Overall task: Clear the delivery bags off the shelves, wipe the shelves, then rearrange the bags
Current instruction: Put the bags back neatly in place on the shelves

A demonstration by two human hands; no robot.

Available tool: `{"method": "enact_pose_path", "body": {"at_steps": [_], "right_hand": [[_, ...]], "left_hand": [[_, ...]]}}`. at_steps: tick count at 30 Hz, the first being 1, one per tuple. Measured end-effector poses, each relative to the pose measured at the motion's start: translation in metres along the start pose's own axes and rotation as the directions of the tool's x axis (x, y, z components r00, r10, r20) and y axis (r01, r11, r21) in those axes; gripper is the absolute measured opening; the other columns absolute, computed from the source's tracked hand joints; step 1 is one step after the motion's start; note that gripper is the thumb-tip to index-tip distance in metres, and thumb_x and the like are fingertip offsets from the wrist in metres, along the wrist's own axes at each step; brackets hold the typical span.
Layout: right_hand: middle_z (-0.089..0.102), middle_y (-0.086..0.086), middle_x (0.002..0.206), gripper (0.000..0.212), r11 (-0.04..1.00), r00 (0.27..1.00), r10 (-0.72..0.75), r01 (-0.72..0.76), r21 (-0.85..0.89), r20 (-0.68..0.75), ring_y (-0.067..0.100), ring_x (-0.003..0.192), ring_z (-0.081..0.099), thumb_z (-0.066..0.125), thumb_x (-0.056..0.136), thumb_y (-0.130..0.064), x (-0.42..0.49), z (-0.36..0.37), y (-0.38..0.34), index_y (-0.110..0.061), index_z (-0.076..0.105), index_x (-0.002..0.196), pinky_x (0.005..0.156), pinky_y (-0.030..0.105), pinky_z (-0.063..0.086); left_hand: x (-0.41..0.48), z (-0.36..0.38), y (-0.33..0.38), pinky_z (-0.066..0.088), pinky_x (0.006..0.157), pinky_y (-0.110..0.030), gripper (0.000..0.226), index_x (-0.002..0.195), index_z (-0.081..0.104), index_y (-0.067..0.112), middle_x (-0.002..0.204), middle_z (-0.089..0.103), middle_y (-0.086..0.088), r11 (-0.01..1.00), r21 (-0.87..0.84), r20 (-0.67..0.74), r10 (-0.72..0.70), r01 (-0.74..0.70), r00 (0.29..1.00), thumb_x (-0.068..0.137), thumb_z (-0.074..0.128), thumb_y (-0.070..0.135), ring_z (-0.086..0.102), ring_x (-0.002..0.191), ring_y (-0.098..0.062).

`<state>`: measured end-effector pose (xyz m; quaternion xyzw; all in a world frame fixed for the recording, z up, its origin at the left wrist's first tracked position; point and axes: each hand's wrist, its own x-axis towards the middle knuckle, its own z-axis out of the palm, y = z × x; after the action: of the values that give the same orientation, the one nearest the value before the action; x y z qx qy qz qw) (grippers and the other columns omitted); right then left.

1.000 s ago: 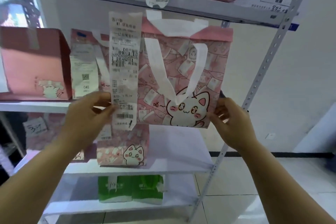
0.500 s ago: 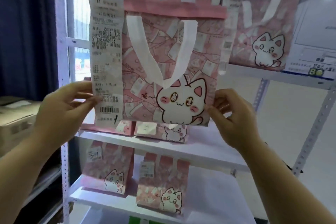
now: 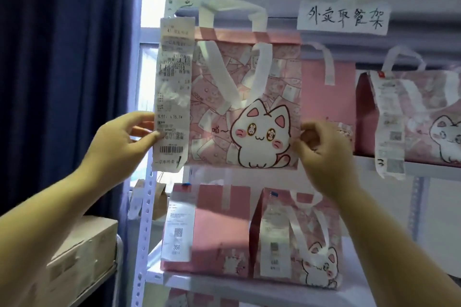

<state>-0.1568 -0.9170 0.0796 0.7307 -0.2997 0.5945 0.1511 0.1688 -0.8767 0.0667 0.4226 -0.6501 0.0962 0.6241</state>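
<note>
White shelves (image 3: 249, 288) behind, left grip (image 3: 119, 139) pinching pink cat bag (image 3: 249, 97) at its receipt (image 3: 173, 87), right grip (image 3: 324, 149) pinching the opposite edge

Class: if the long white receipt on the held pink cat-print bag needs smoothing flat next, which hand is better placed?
Left, probably. The left hand pinches the long white paper receipt at the left edge of the pink cat-print handled bag; the right hand grips the opposite edge.

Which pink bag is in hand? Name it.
The bag with the long receipt, gripped by left hand and right hand; the others stand untouched on shelves.
</note>
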Motion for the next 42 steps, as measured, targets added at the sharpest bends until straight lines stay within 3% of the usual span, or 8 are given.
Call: {"method": "enact_pose_path", "body": {"at_steps": [5, 10, 15, 22, 28, 31, 36, 42], "right_hand": [[0.05, -0.019, 0.075, 0.013, 0.99, 0.998, 0.058, -0.058, -0.129, -0.007, 0.005, 0.067, 0.052, 0.061, 0.086, -0.014, 0.033, 0.04, 0.004, -0.023, 0.052, 0.091, 0.053, 0.02, 0.036], [0.055, -0.005, 0.083, 0.015, 0.967, 0.987, 0.162, -0.153, -0.205, 0.023, 0.019, 0.075, 0.055, 0.059, 0.088, -0.023, 0.06, 0.062, 0.02, -0.016, 0.055, 0.101, 0.064, 0.034, 0.046], [0.055, -0.003, 0.087, 0.02, 0.963, 0.984, 0.171, -0.157, -0.218, 0.046, 0.02, 0.077, 0.053, 0.06, 0.088, -0.029, 0.072, 0.076, 0.036, -0.017, 0.055, 0.104, 0.061, 0.028, 0.038], [0.055, -0.014, 0.077, 0.012, 0.991, 0.992, 0.104, -0.098, -0.091, 0.067, 0.01, 0.07, 0.054, 0.062, 0.086, -0.026, 0.082, 0.103, 0.047, -0.023, 0.053, 0.092, 0.06, 0.028, 0.044], [0.059, -0.009, 0.083, 0.012, 0.985, 0.984, 0.137, -0.124, -0.116, 0.112, 0.015, 0.074, 0.06, 0.061, 0.087, -0.029, 0.092, 0.125, 0.059, -0.024, 0.054, 0.095, 0.064, 0.032, 0.05], [0.063, -0.006, 0.085, 0.013, 0.975, 0.974, 0.19, -0.172, -0.142, 0.123, 0.018, 0.072, 0.064, 0.062, 0.087, -0.031, 0.092, 0.133, 0.066, -0.023, 0.057, 0.096, 0.066, 0.037, 0.054], [0.062, -0.008, 0.082, 0.016, 0.957, 0.981, 0.184, -0.162, -0.239, 0.069, 0.017, 0.074, 0.059, 0.065, 0.084, -0.033, 0.096, 0.14, 0.074, -0.022, 0.059, 0.096, 0.064, 0.03, 0.046], [0.066, -0.001, 0.09, 0.021, 0.92, 0.979, 0.197, -0.164, -0.356, 0.06, 0.021, 0.08, 0.059, 0.063, 0.085, -0.036, 0.098, 0.147, 0.08, -0.02, 0.058, 0.098, 0.068, 0.035, 0.052]], "left_hand": [[0.049, 0.0, -0.031, 0.048, 0.067, -0.021, 0.021, 0.101, 0.065, 0.031, 0.088, 0.067, 0.02, 0.999, 0.053, 0.021, -0.013, 0.012, 1.0, 0.084, 0.066, 0.019, 0.063, 0.077, -0.002], [0.083, 0.016, -0.05, 0.046, 0.063, -0.02, 0.017, 0.1, 0.066, 0.025, 0.084, 0.068, 0.015, 0.996, 0.083, 0.014, -0.016, 0.015, 1.0, 0.084, 0.066, 0.02, 0.062, 0.073, -0.003], [0.102, 0.028, -0.067, 0.052, 0.072, -0.031, 0.017, 0.1, 0.068, 0.021, 0.087, 0.07, 0.007, 0.995, 0.1, 0.014, -0.026, 0.025, 1.0, 0.083, 0.066, 0.019, 0.064, 0.074, -0.007], [0.117, 0.025, -0.087, 0.045, 0.06, -0.014, 0.014, 0.092, 0.067, 0.029, 0.081, 0.067, 0.017, 0.991, 0.133, -0.055, 0.001, 0.006, 0.998, 0.082, 0.065, 0.019, 0.063, 0.07, -0.003], [0.123, 0.037, -0.108, 0.042, 0.064, -0.015, 0.013, 0.087, 0.063, 0.031, 0.079, 0.065, 0.02, 0.98, 0.197, -0.033, -0.01, 0.017, 0.999, 0.082, 0.066, 0.02, 0.062, 0.073, 0.002], [0.125, 0.047, -0.118, 0.045, 0.073, -0.022, 0.012, 0.094, 0.067, 0.026, 0.081, 0.067, 0.015, 0.971, 0.233, -0.03, -0.037, 0.043, 0.999, 0.082, 0.067, 0.021, 0.063, 0.076, -0.003], [0.132, 0.062, -0.123, 0.048, 0.082, -0.031, 0.023, 0.102, 0.07, 0.015, 0.091, 0.07, -0.002, 0.934, 0.355, -0.03, -0.036, 0.044, 0.999, 0.08, 0.07, 0.023, 0.063, 0.079, -0.019], [0.133, 0.077, -0.124, 0.041, 0.086, -0.032, 0.044, 0.116, 0.063, 0.006, 0.096, 0.048, -0.006, 0.882, 0.471, -0.033, -0.012, 0.027, 0.999, 0.078, 0.073, 0.025, 0.049, 0.085, -0.022]]}}
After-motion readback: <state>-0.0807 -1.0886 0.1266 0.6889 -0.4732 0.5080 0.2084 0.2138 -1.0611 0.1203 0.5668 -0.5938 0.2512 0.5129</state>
